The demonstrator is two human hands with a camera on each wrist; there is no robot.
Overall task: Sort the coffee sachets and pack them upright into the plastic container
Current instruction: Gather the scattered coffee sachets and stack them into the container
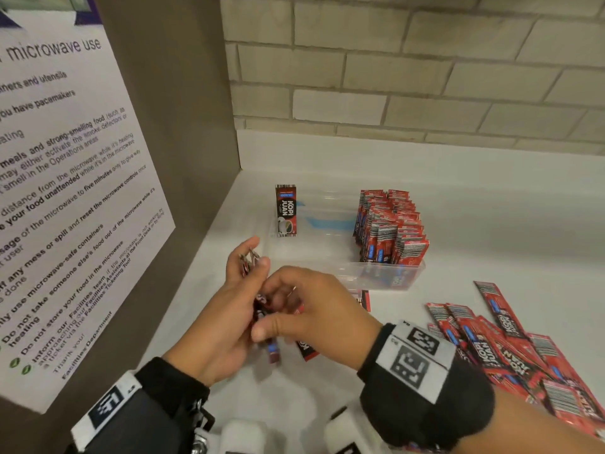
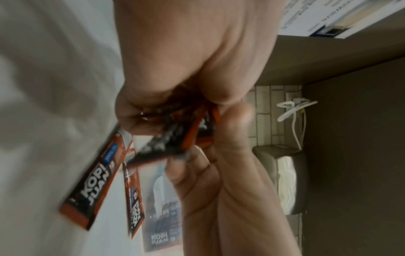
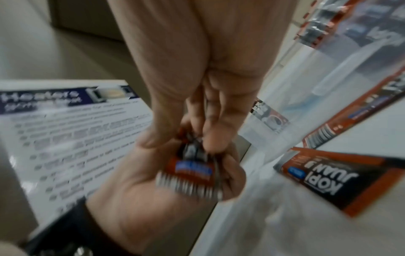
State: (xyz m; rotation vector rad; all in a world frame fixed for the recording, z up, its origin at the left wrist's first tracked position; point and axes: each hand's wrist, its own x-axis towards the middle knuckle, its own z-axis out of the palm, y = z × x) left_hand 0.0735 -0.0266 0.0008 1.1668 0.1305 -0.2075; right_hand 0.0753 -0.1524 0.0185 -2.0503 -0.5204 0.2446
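My left hand grips a bundle of coffee sachets edge-on above the white counter. My right hand pinches the same bundle from the right, fingers curled round it. Behind the hands stands a clear plastic container. Red sachets are packed upright at its right end, and one dark brown sachet stands alone at its left end. A loose pile of red sachets lies flat to the right. One sachet lies on the counter under the hands.
A grey side panel with a microwave notice closes off the left. A brick wall runs along the back. White objects sit at the counter's near edge. Another sachet lies in front of the container.
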